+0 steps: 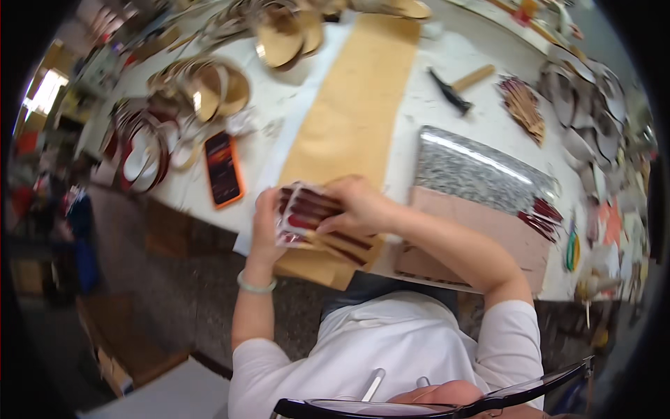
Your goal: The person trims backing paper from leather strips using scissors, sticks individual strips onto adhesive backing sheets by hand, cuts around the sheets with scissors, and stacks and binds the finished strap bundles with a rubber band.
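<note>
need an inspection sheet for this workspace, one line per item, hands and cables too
surface: white table, bearing a long tan sheet and a grey speckled slab
things in hand: dark-red pieces, blurred
clutter: orange-edged phone, hammer, dark-red strips at right, stacked curved pieces at left
hands: left hand holds the pieces; right hand is at them, its grip unclear
cables: nothing seen
surroundings: dark floor, brown box lower left

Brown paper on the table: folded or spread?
Spread: the brown paper runs as one long, broad strip over the white table. The right hand hides part of it.
</note>
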A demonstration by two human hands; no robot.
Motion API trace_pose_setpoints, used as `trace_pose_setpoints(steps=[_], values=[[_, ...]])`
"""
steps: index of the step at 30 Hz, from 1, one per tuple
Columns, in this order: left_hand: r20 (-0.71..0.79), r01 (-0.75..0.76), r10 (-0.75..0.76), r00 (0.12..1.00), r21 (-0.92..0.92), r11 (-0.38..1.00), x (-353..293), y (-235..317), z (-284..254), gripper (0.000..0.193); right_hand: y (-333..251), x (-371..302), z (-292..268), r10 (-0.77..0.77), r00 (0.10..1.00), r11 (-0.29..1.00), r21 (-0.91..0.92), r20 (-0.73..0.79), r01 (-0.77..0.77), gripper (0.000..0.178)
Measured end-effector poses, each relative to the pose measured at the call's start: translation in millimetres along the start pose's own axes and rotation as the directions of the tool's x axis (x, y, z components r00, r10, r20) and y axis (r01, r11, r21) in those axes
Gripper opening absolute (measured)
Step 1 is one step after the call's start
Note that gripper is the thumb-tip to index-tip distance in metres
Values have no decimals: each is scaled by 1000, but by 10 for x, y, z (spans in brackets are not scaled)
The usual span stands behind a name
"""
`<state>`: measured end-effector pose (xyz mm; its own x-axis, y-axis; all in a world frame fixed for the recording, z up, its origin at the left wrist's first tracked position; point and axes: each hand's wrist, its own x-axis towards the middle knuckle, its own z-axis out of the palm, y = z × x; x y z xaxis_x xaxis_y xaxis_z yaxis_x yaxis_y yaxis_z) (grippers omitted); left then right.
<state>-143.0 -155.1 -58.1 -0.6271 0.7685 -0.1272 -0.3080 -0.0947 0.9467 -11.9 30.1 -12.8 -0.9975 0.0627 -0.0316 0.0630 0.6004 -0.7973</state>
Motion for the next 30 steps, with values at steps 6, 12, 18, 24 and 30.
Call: trace_pose_setpoints(steps=[6, 12, 18, 24, 30], values=[[-51, -218, 316, 947, 621, 753, -15, 454, -29, 57, -245, -356, -1044, -14, 986, 991, 132, -167, 36, 61], [56, -36, 291, 955, 997, -73, 183, 416, -40, 61, 548, -915, -2628, 432, 879, 803, -357, -201, -476, 81], [-46, -6, 259, 965, 981, 194, 219, 502, 111, 58, 1073, -854, -2692, 595, 776, 673, -398, -207, -623, 80], [12, -86, 207, 978, 932, 351, 402, 602, -180, 42, 905, -1466, -2666, 150, 856, 705, -554, -495, -443, 71], [212, 241, -218, 953, -90, 966, 462, 1296, 327, 40, 572, -2826, -2296, 410, 779, 760, -294, -475, -579, 17]])
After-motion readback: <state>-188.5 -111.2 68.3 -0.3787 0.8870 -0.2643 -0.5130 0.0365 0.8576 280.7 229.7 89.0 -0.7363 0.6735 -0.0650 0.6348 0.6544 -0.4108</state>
